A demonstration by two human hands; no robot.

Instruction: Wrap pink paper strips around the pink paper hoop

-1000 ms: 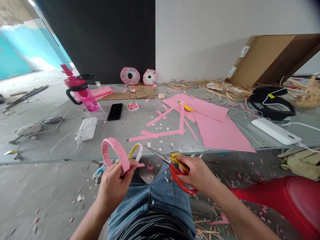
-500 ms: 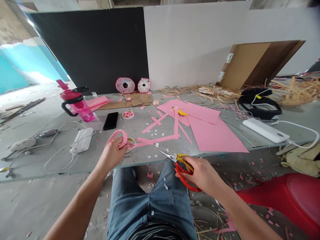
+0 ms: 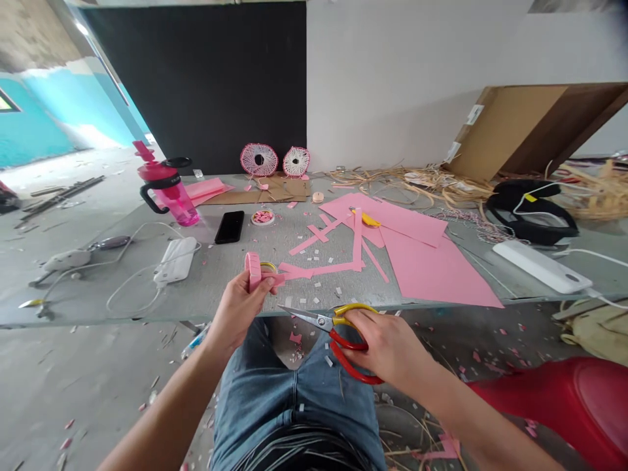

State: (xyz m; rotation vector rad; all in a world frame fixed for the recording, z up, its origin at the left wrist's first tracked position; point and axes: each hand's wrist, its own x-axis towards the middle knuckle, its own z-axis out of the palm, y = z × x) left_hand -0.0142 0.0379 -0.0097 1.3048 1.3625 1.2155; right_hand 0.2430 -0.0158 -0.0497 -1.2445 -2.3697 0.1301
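- Pink paper ring (image 3: pixel 253 271): pinched upright in the left fingers (image 3: pixel 259 283), above the counter's near edge, with a short pink strip (image 3: pixel 277 279) sticking out past the fingertips.
- Left hand (image 3: pixel 239 311): fingers together, clamped on the ring.
- Right hand (image 3: pixel 385 347): fingers clamped around the handles of red-and-yellow scissors (image 3: pixel 328 322); blades point left, toward the left hand, just below the ring, not touching it.
- Just past the left fingers: tape roll (image 3: pixel 268 267) with a yellow core, close behind the ring.
- Ahead of the right fingers: pink paper strips (image 3: pixel 321 268) and a large pink sheet (image 3: pixel 434 271) on the counter (image 3: pixel 210 288), with small paper scraps around.
- Left of the left fingers: black phone (image 3: pixel 229 227), pink water bottle (image 3: pixel 169 196), white power bank (image 3: pixel 176 260).
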